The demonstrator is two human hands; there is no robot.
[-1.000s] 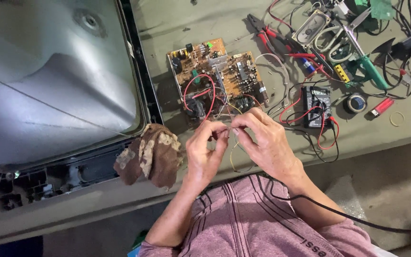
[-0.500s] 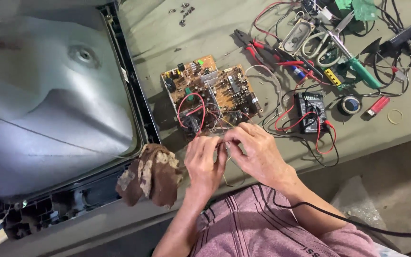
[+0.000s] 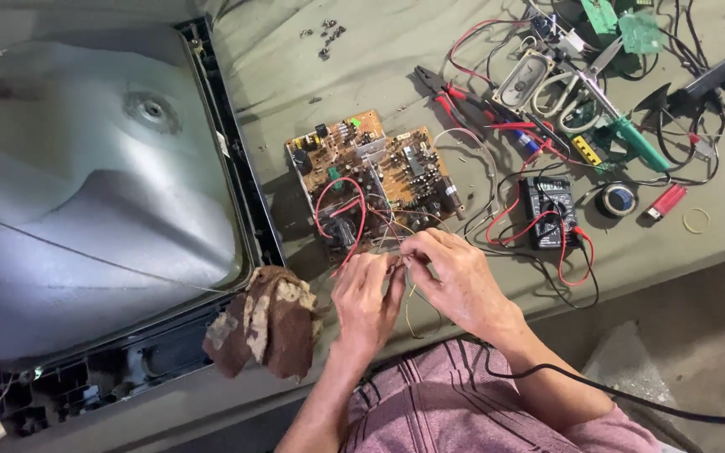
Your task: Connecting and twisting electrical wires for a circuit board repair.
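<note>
Pinching a thin wire (image 3: pixel 402 267) between them, the left hand (image 3: pixel 366 304) and right hand (image 3: pixel 456 280) meet fingertip to fingertip just below the brown circuit board (image 3: pixel 374 174), low over the green-grey table cover (image 3: pixel 362 75). The fingers of both hands are pressed together on the strand (it is too fine to tell whether one or two leads are caught), and held this close to the board because the wire seems to run up into the tangle at its near edge, beside the looping red wire (image 3: pixel 339 210). A yellowish lead (image 3: pixel 410 312) hangs down from the hands towards the lap.

The board lies flat, component side up, directly ahead of the person, within easy reach. Just right of it sits a black multimeter (image 3: pixel 548 210) with its red test leads (image 3: pixel 579 252) spread out, near enough to probe from. Farther right and up are red-handled pliers (image 3: pixel 446 91), a green-handled tool (image 3: pixel 638 144), a roll of tape (image 3: pixel 618 200) and a red lighter (image 3: pixel 666 201), set back from the working spot. To the left a grey picture tube (image 3: pixel 94 193) rests face down in its frame, with a brown rag (image 3: pixel 266 329) draped at its corner
</note>
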